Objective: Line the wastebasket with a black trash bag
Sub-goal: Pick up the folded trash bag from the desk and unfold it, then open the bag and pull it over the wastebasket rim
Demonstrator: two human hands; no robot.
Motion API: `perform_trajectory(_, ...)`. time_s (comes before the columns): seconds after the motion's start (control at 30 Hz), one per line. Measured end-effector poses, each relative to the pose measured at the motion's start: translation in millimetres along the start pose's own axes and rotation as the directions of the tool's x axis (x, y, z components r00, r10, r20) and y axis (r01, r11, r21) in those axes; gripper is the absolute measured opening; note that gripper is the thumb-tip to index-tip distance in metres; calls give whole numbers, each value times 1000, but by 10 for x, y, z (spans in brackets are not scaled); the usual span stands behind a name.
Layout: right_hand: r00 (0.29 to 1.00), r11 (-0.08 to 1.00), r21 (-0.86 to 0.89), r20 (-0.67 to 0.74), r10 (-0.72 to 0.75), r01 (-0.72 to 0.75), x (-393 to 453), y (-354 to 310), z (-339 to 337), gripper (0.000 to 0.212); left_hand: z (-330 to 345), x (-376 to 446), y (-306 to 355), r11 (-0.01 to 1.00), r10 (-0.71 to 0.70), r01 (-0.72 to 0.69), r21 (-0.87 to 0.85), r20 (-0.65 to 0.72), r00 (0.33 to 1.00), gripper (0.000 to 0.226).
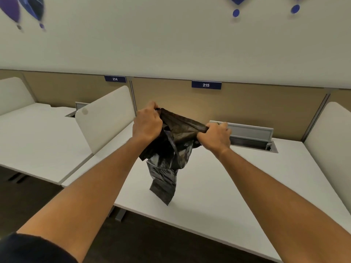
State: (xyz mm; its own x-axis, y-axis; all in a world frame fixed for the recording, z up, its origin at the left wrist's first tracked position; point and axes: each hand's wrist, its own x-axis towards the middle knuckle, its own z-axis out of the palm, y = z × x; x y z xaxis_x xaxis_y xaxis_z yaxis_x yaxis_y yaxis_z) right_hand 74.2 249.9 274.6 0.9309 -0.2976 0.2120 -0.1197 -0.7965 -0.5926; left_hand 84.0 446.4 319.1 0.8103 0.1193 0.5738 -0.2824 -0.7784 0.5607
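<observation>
A black trash bag [167, 160] hangs in the air above a white desk [237, 196], still partly folded, its lower end dangling near the desk top. My left hand [147, 123] is shut on the bag's top edge at the left. My right hand [215, 136] is shut on the same edge at the right, and the plastic is stretched between the two hands. No wastebasket is in view.
A white divider panel [106, 116] separates this desk from the neighbouring desk [38, 141] on the left. An open grey cable tray [252, 138] sits at the desk's back, under the tan partition with sign 215 [206, 85]. Another white panel [330, 133] stands at the right.
</observation>
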Motion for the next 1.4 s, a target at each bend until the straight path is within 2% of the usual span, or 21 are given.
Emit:
perform_trajectory(0.07, 998, 998, 2, -17, 62, -62, -13, -22, -13, 27, -111, -31, -118, 995, 2, 0, 96, -17, 1000, 17)
perform_trajectory(0.17, 991, 984, 118, 38, 131, -135, 18, -5, 17, 23, -281, -90, -310, 982, -61, 71, 174, -61, 996, 17)
perform_trajectory(0.27, 988, 929, 338, 83, 133, -153, -21, 0, 147, 30, -427, -195, -493, 969, -159, 170, 179, -79, 984, 17)
perform_trajectory(0.37, 985, 802, 582, 165, 50, -138, -152, -137, 327, 32, -533, -348, -668, 957, -238, 238, 164, -21, 971, 18)
perform_trajectory(0.43, 970, 764, 638, 232, -72, -96, -245, -283, 434, 39, -575, -496, -758, 961, -213, 196, 196, 66, 975, 43)
perform_trajectory(0.5, 931, 758, 652, 284, -228, -13, -348, -440, 530, 45, -578, -663, -826, 949, -99, 33, 314, 196, 976, 75)
perform_trajectory(0.53, 904, 755, 655, 305, -300, 30, -412, -520, 577, 47, -557, -751, -856, 928, -62, -45, 370, 272, 960, 82)
perform_trajectory(0.57, 875, 749, 659, 322, -361, 66, -473, -600, 626, 48, -539, -834, -889, 916, -49, -91, 392, 334, 941, 81)
perform_trajectory(0.6, 850, 743, 662, 335, -406, 94, -537, -677, 674, 47, -528, -906, -940, 927, -49, -95, 362, 369, 928, 70)
perform_trajectory(0.7, 809, 721, 678, 340, -480, 143, -691, -870, 823, 31, -617, -1108, -1129, 987, -131, 87, 136, 361, 923, 14)
perform_trajectory(0.77, 779, 724, 680, 390, -490, 116, -790, -955, 910, 12, -769, -1217, -1302, 975, -221, 198, 103, 329, 918, 6)
perform_trajectory(0.83, 706, 757, 651, 509, -492, 58, -917, -1015, 1019, 22, -956, -1323, -1497, 958, -284, 259, 123, 275, 918, 7)
perform_trajectory(0.93, 546, 884, 461, 721, -427, 82, -1151, -1124, 1299, 41, -1241, -1501, -1852, 928, -355, 313, 202, 222, 908, 10)
perform_trajectory(1.03, 413, 931, 229, 847, -334, 285, -1441, -1284, 1734, 25, -1524, -1776, -2306, 883, -447, 388, 264, 218, 868, 14)
perform_trajectory(1.1, 358, 908, 101, 897, -260, 406, -1689, -1381, 2094, 11, -1703, -2015, -2677, 847, -508, 435, 304, 225, 832, 14)
perform_trajectory(1.17, 318, 896, 14, 932, -172, 444, -1985, -1460, 2473, 5, -1855, -2277, -3093, 807, -568, 480, 343, 228, 791, 14)
perform_trajectory(1.27, 318, 947, -51, 946, -55, 316, -2453, -1532, 3017, 5, -2024, -2671, -3694, 760, -636, 536, 369, 253, 729, 15)
perform_trajectory(1.33, 349, 988, -77, 937, 26, 132, -2769, -1550, 3355, 9, -2087, -2918, -4043, 736, -671, 567, 370, 285, 685, 16)
perform_trajectory(1.4, 382, 989, -100, 914, 136, -113, -3052, -1503, 3647, 14, -2109, -3159, -4340, 713, -698, 594, 372, 310, 645, 17)
